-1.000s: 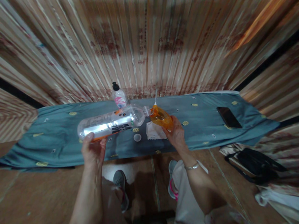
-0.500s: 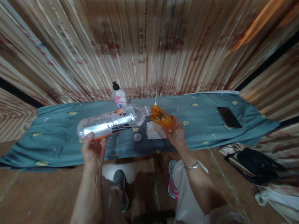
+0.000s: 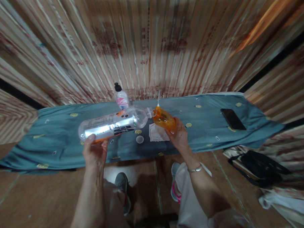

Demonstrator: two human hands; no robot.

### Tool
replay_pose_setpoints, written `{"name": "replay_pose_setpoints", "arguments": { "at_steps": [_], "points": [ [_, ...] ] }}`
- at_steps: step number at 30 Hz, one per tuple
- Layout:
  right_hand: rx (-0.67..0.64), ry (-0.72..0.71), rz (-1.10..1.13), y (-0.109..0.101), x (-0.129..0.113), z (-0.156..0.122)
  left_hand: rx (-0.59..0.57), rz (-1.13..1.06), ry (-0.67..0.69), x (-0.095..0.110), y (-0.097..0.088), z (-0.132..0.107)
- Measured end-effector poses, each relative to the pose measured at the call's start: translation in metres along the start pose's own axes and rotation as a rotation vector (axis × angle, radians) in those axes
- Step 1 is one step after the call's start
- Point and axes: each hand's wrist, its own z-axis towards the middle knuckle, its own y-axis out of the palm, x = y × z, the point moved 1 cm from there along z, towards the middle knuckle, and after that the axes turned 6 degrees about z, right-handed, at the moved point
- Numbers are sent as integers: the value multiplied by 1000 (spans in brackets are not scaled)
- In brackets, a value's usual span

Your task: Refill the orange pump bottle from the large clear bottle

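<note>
My left hand grips the base of a large clear plastic bottle, held on its side above the blue cloth-covered table. Its neck points right and meets the mouth of a small orange bottle, which my right hand holds tilted toward it. Both hands are closed round their bottles. Under the two mouths lie a white paper square and a small white cap on the cloth.
A small bottle with a black cap and pink label stands at the table's back edge by the striped curtain. A black phone lies at the right end. A dark bag sits on the floor to the right.
</note>
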Motion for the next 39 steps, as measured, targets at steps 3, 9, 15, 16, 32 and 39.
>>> {"name": "replay_pose_setpoints", "arguments": {
  "at_steps": [3,9,15,16,32,39],
  "points": [
    [5,-11,-5,0,-1,0,-5,-8,0,0,0,0],
    [6,5,-11,0,-2,0,-11,-12,-12,0,-1,1],
    [-3,10,3,0,-1,0,-3,-23,-21,0,-2,2],
    [-5,10,4,0,-1,0,-3,-22,-24,0,-2,2],
    [-21,4,1,1,2,-1,2,-7,-21,0,-3,2],
    [-14,6,1,2,2,-2,6,-19,-6,0,-3,2]
  ]
}}
